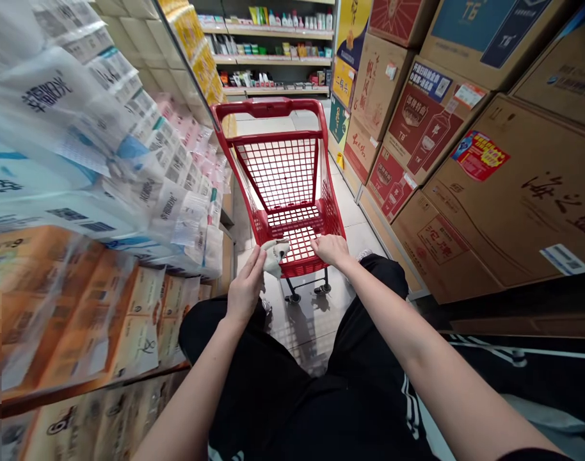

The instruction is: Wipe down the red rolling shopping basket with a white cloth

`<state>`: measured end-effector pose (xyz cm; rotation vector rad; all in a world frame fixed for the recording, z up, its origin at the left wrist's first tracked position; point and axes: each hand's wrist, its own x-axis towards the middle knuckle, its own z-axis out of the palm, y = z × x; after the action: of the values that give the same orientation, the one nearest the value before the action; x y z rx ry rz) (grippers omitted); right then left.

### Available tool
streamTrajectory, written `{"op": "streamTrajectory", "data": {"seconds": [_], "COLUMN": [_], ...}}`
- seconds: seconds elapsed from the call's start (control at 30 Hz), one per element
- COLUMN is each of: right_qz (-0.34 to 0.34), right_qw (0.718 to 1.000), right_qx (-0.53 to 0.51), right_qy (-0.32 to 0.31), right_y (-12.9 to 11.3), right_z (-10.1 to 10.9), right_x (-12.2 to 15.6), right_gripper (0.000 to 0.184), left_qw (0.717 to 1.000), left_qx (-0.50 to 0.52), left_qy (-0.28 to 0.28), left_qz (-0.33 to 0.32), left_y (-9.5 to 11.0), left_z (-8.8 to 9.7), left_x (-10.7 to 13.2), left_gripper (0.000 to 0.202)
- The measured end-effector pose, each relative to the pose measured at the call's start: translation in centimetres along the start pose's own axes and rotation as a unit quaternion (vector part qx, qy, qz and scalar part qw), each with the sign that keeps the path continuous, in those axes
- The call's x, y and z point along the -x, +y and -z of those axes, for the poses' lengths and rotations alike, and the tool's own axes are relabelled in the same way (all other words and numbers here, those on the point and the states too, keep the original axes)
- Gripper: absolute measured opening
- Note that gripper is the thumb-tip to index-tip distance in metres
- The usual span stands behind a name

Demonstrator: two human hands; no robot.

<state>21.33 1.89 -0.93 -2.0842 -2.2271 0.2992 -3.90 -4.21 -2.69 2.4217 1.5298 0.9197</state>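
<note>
Basically, pinching a crumpled off-white cloth [274, 257] in the left hand [247, 278], as far as can be made out, with fingers straight and pressed together, thumb hard to see. Draped right at the near-left corner of the basket, touching it. With the right hand [333, 250], fingers curled over the near rim of a red plastic, lattice-sided shopping cart [278, 137]. Parked just ahead of the knees, on small black wheels [295, 298].

Handling-wise, would guess light, floppy and hard to damage for the cloth, so best to bunch it in the middle rather than dangle it by a corner. For the cart, probably stiff, a bit slick and quick to roll: grab a solid rim, not the thin mesh, and keep it steady.

Further out, on pale floor tiles [357, 224], hemmed in pretty tightly. To the right, stacked brown and red printed cardboard cartons [508, 198]; to the left, plastic-wrapped white and orange packs [72, 304]. Past the cart's far end, pale shelves [273, 60] of small bottles and tubes.
</note>
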Motion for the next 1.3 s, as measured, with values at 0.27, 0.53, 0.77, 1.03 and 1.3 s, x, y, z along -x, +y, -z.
{"op": "streamTrajectory", "data": {"seconds": [0.27, 0.53, 0.77, 1.03, 1.3], "right_qz": [-0.005, -0.002, -0.002, -0.001, 0.05], "right_qw": [1.0, 1.0, 1.0, 1.0, 0.998], "right_qx": [0.001, -0.001, 0.005, 0.003, 0.022], "right_qy": [-0.006, -0.002, -0.01, 0.004, 0.02], "right_y": [0.0, 0.5, 0.5, 0.5, -0.6], "right_z": [0.1, 0.1, 0.1, 0.4, -0.1], "right_x": [0.1, 0.1, 0.2, 0.1, 0.9], "right_gripper": [0.051, 0.052, 0.051, 0.05, 0.058], "left_qw": [0.984, 0.915, 0.926, 0.934, 0.929], "left_qx": [0.081, 0.063, 0.069, -0.051, -0.098], "left_qy": [0.119, 0.171, 0.137, 0.027, 0.012], "left_qz": [0.109, 0.359, 0.346, 0.351, 0.356], "left_y": [1.4, 1.7, 2.5, 2.8, 5.5], "left_z": [-2.6, -4.2, -3.6, -3.4, -4.0], "left_x": [0.9, 1.4, -2.1, -4.2, -3.5], "left_gripper": [0.04, 0.037, 0.039, 0.041, 0.04]}}
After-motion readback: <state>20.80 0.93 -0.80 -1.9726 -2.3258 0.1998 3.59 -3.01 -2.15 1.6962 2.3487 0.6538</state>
